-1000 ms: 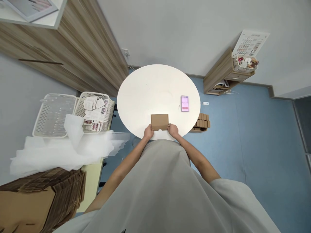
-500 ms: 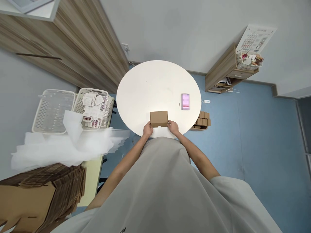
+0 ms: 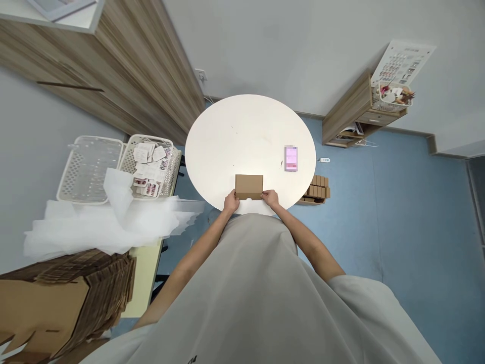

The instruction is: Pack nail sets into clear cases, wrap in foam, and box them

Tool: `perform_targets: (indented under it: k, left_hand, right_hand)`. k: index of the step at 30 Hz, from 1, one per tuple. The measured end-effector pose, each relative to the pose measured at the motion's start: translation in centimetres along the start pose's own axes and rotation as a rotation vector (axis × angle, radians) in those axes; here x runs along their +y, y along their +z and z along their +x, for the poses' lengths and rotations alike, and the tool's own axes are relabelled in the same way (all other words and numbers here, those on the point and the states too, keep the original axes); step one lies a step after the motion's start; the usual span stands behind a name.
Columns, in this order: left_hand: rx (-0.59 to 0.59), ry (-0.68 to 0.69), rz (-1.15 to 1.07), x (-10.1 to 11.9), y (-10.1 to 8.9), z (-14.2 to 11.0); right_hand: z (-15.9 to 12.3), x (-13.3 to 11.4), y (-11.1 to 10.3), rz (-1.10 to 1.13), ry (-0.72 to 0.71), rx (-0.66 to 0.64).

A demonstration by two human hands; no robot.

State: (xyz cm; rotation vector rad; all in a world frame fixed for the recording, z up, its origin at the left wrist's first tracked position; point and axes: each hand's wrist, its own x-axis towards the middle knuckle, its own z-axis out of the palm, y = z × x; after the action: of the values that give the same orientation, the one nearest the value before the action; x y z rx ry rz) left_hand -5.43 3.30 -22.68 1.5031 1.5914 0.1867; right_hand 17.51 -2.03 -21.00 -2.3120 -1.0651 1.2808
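Observation:
A small brown cardboard box (image 3: 249,186) with its lid down sits near the front edge of the white round table (image 3: 242,126), close to my body. My left hand (image 3: 231,201) grips the box at its front left corner. At the front right corner, the fingers of my right hand (image 3: 270,197) pinch the box's edge. Whatever is inside the box is hidden. A phone-like thing with a blurred pink face (image 3: 291,158) lies on the table to the right.
On a side table (image 3: 142,283) at left are white baskets (image 3: 91,169), one holding printed cards (image 3: 149,162), white wrapping sheets (image 3: 113,217) and stacked flat cardboard (image 3: 102,293). Small brown boxes (image 3: 317,189) fill a carton right of the round table. A wooden cabinet (image 3: 350,111) stands beyond.
The view has shifted slightly. My right fingers have closed in on the box's front right corner; my left hand stays at its left corner.

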Motion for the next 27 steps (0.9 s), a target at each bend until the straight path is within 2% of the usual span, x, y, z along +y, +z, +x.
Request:
perform_targets:
  k: [9,15,19,22,27]
  left_hand:
    - [-0.002,0.006,-0.005,-0.3,-0.5,-0.6]
    - [0.000,0.009,-0.025,-0.3,-0.5,-1.1]
    - [0.011,-0.001,-0.040,-0.3,-0.6,-1.4]
    - [0.018,0.001,-0.073,-0.2,-0.8,-1.5]
    - [0.015,0.039,-0.152,0.5,-1.7,-2.2]
  right_hand:
    - [-0.5,-0.1,0.9,-0.005,0.080,-0.007]
    - [-0.7,-0.6,0.7,-0.072,0.072,0.017]
    - [-0.7,-0.9,0.3,-0.098,-0.023,0.053]
    - [-0.6,-1.1,-0.2,-0.084,-0.114,0.035]
    - [-1.6,-1.5,-1.9,-0.026,-0.178,0.006]
